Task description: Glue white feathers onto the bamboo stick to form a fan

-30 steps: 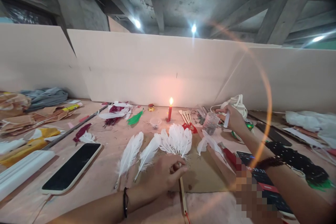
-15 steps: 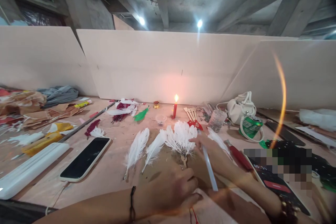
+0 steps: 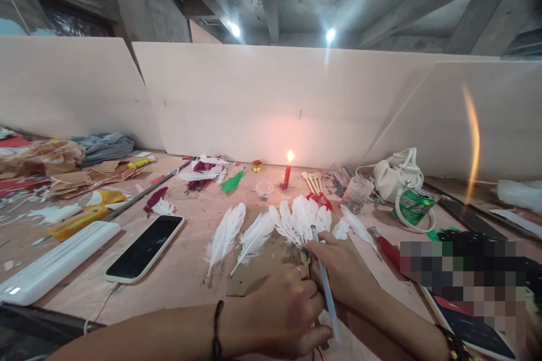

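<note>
My left hand [image 3: 290,304] is closed around the handle of a small fan of white feathers [image 3: 302,217]. Part of the wooden fan handle [image 3: 305,258] shows above its ringed finger. My right hand [image 3: 334,259] pinches a long translucent glue stick [image 3: 328,299], whose upper end reaches the lower part of the fan's feathers. Beneath the fan lies a brown cardboard piece [image 3: 254,282]. Loose white feathers, one a tall feather [image 3: 226,234] and another a slanted feather [image 3: 256,234], rest left of the fan. Behind it burns a red candle [image 3: 287,177].
A phone [image 3: 146,248] and a white power strip-like bar [image 3: 63,259] lie at left. Wooden sticks with red ends [image 3: 315,186], a clear cup [image 3: 358,193], a green can [image 3: 414,206] and a white bag [image 3: 392,175] stand at right. A red-handled tool [image 3: 389,251] lies nearby.
My right hand has moved down and left with the glue stick, from the fan's right-hand feathers to their base near the handle. My left hand keeps its grip. The view has shifted slightly.
</note>
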Demonstrator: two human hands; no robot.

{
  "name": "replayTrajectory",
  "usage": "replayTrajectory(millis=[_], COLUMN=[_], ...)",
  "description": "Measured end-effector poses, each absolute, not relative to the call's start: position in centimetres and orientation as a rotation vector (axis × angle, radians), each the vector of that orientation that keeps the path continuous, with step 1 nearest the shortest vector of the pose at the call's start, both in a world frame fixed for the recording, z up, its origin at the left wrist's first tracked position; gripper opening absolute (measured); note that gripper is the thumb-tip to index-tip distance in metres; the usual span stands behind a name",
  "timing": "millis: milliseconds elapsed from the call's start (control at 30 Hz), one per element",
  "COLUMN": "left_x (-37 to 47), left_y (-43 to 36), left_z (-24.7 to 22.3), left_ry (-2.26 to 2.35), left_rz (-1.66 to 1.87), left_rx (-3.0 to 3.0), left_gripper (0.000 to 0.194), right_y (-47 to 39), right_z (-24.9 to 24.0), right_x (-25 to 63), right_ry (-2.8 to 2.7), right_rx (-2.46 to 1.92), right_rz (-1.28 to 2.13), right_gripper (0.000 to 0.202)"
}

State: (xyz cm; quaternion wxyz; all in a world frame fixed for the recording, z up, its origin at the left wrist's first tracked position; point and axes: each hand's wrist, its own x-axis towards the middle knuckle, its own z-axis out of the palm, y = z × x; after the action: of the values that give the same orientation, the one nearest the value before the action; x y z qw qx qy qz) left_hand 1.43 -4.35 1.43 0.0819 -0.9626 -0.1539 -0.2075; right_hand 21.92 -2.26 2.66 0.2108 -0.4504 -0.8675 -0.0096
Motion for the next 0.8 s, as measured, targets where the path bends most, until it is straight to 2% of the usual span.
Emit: replayTrajectory(millis=[300,500,567,667,800], left_x=[1.5,1.4,1.3,0.5,-3.0], left_y=[-4.1,-3.6,-3.4,-2.5,0.8], left_z=[2.0,0.2,1.2,4.6,9.4], left_ry=[-0.426,-0.385,-0.401,-0.464,-0.955], left_rz=[-0.669,-0.716,-0.714,-0.643,-0.444], left_rx=[-2.921,-2.902,-2.946,-3.085,-3.046], left_gripper=[0.031,0.044,0.043,0.02,0.018], right_y=[-2.3,-2.6,-2.8,-3.0,-3.3], right_z=[2.6,4.1,4.6,5.2,6.4], right_x=[21.7,21.8,21.8,22.1,23.7], right_ry=[-2.392,-2.234,-2.185,-2.085,-2.024], right_rx=[-1.243,-1.154,-1.108,-1.083,-1.151], right_rz=[-0.05,-0.079,-0.068,-0.087,-0.014], right_gripper=[0.018,0.02,0.02,0.018,0.023])
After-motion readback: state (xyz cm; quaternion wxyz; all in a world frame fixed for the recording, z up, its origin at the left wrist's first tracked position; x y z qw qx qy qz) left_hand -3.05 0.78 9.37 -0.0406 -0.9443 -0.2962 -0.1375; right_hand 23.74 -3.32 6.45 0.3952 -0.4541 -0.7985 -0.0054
